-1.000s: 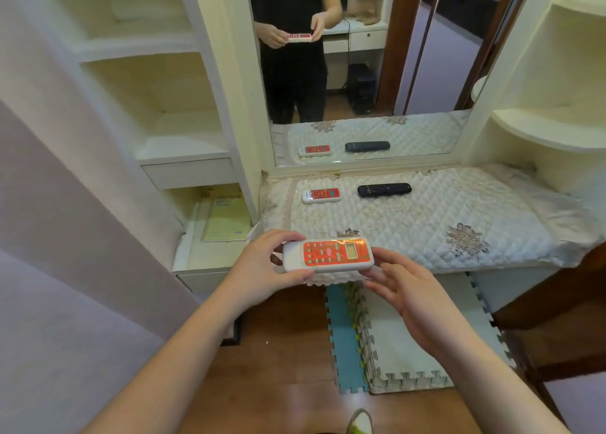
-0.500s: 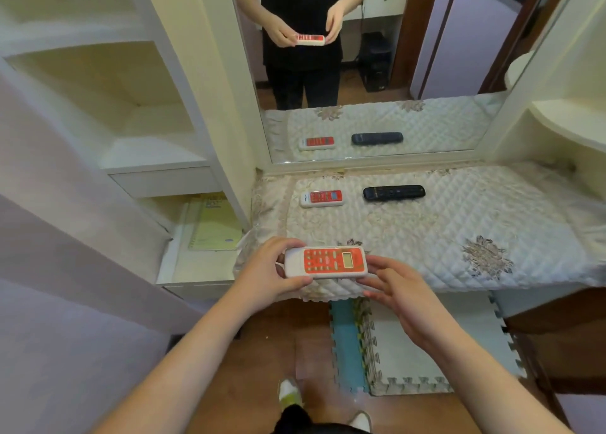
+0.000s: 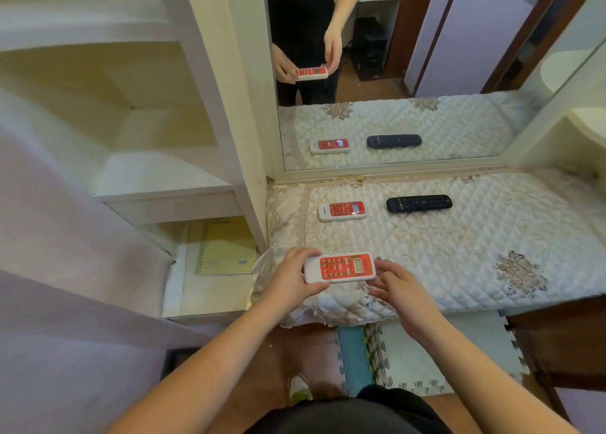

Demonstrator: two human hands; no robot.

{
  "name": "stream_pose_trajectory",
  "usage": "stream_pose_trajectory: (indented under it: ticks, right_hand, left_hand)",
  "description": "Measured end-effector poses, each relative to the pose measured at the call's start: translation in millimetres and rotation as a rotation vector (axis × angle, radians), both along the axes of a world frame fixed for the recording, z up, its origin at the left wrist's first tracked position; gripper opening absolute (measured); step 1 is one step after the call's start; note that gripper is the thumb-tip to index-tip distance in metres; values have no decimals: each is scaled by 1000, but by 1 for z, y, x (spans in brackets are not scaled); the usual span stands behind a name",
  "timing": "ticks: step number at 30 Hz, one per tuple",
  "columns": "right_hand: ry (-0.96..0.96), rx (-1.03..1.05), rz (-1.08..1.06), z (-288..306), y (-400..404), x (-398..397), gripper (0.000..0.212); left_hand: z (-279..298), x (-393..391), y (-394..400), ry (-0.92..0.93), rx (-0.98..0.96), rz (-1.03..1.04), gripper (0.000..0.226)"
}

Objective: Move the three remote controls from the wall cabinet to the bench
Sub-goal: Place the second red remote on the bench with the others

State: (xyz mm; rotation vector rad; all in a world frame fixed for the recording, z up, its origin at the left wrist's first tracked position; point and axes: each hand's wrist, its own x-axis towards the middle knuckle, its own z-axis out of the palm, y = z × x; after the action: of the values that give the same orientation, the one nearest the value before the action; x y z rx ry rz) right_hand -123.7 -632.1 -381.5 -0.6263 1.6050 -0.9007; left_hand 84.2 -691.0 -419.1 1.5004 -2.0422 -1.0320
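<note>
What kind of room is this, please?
Probably a bedroom or dressing area at home: a large mirror stands over a bench with a quilted cover, cream built-in shelves are at the left, and foam mats lie on the wooden floor.

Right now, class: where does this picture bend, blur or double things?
Head view: wide-angle lens bows the cabinet shelves; the left wall is blurred; the mirror doubles the white-and-red remote, the black remote and the held remote; lighting soft, without harsh glare.
</note>
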Motion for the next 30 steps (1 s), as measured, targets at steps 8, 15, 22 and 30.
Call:
stream_pose_trajectory:
  ticks: [8,15,22,30]
  right_hand:
    - [58,50,44,-28,-30,-18,33]
    - [74,132,108,-57,-62,-48,34]
    - [105,208,220,-81,-92,-71,33]
    - [102,182,231,-102,-112,-76,31]
  left_hand:
    - [-39,-18,-35,43,66,-60,61]
    - [-65,-42,-62,-22,84,-76,62]
    - [-78,-58,-83,-171,108,-66,60]
    - [-91,-71,-96,-188,169,-94,61]
